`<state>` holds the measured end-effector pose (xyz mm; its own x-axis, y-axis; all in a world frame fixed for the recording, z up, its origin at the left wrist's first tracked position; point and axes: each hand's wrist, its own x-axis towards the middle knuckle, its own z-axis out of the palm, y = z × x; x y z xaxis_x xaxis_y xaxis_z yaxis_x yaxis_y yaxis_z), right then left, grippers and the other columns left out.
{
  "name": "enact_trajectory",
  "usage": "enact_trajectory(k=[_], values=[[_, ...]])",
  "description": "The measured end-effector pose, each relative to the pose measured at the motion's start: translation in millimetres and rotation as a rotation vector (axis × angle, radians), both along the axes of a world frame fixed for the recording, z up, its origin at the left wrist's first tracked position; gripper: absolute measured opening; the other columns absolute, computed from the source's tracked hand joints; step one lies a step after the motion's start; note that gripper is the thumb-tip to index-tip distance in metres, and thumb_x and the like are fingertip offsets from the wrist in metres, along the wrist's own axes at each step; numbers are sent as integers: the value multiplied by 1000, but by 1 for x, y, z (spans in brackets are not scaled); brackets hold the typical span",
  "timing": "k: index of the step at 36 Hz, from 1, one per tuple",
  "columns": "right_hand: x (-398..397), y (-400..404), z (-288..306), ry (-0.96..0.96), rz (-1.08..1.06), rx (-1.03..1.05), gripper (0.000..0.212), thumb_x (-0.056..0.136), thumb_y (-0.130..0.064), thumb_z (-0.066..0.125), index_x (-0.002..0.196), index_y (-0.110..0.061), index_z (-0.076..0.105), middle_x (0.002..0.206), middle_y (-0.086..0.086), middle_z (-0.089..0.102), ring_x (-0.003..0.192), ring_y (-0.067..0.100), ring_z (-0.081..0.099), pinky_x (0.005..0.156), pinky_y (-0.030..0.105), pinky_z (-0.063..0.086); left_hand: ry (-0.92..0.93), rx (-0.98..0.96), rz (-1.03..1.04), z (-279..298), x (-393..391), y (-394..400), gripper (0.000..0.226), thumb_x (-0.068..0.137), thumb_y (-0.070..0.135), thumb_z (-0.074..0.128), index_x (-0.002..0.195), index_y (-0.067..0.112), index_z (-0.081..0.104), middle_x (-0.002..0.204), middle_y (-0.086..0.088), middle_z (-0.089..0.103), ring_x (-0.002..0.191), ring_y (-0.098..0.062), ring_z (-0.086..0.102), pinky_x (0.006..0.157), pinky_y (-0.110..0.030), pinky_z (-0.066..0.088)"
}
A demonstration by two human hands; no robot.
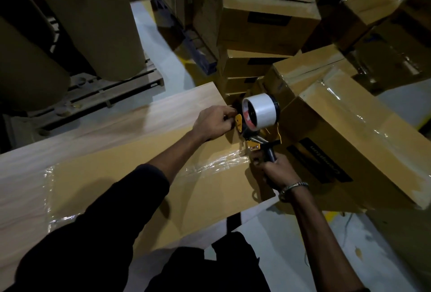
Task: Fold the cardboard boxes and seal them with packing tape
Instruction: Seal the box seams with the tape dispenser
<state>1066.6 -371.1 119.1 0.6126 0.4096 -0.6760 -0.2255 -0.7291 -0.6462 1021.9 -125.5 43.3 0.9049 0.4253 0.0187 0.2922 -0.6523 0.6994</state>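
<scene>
From your head view, your right hand [272, 170] grips the tape dispenser [258, 121] at the brown cardboard box's [130, 184] 2 o'clock corner on the desk [77, 128], crinkled clear tape [217, 163] trailing, your left hand [215, 122] pinching that edge.

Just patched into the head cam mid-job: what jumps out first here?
The tape dispenser with its clear roll sits at center, its handle gripped by the right hand while the left hand touches its far side. Below lies the taped cardboard box; sealed boxes pile up behind.
</scene>
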Motion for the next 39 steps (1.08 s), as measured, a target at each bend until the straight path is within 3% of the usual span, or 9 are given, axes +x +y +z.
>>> enact_trajectory(k=[3,8,15,18,21,25,29,33,39], values=[[1,-3,2,38,-4,3,14,94,-5,66,104,-15,68,99,14,65,83,26,57,69,37,46,27,49,-27,1,3,0,30,94,33,57,117,38,76,98,9,78,82,-16,65,69,-41,59],[7,-4,7,101,-41,36,18,93,1,65,106,-10,72,97,12,65,71,16,52,60,29,42,34,118,-47,-1,5,2,37,103,35,52,136,39,68,113,1,78,92,-22,68,72,-38,57],[16,-30,18,174,29,-77,17,96,-5,63,110,-14,67,73,2,55,58,13,46,55,28,40,28,344,-149,-7,10,-6,41,107,43,37,144,36,52,123,1,66,102,-25,64,64,-33,40],[10,-53,18,228,12,-80,18,96,-3,63,111,-12,69,65,-1,53,52,12,45,49,26,38,32,340,-181,-9,12,-5,41,110,46,29,146,36,48,126,-1,65,106,-27,63,71,-38,51],[1,-62,12,250,-55,-70,24,95,0,62,116,-12,68,72,4,53,51,12,45,47,26,39,64,333,-244,-9,14,-4,40,111,43,28,143,31,48,136,-4,61,115,-30,60,82,-45,55],[-5,-62,6,229,-113,-22,27,92,6,58,113,-6,71,83,13,60,54,15,41,51,30,33,47,308,-312,-6,17,-3,33,112,37,35,134,27,57,155,-8,46,137,-31,46,98,-49,51],[-9,-64,0,201,-141,-14,28,90,9,58,113,0,71,63,0,62,50,13,39,51,29,32,-28,377,-419,-13,13,-11,36,108,38,42,132,22,64,163,-8,39,151,-29,32,117,-53,36],[-12,-66,-2,200,-133,-1,28,87,9,60,110,-3,71,64,2,61,50,14,40,50,29,33,0,390,-460,-15,6,-23,48,108,41,34,143,21,58,158,-2,48,151,-24,33,120,-54,31],[-12,-76,-1,174,-76,-29,22,92,3,60,107,-9,71,65,3,61,52,14,39,51,29,33,35,465,-430,-10,4,-28,48,104,42,30,140,26,59,155,-1,50,152,-26,32,116,-52,35]])
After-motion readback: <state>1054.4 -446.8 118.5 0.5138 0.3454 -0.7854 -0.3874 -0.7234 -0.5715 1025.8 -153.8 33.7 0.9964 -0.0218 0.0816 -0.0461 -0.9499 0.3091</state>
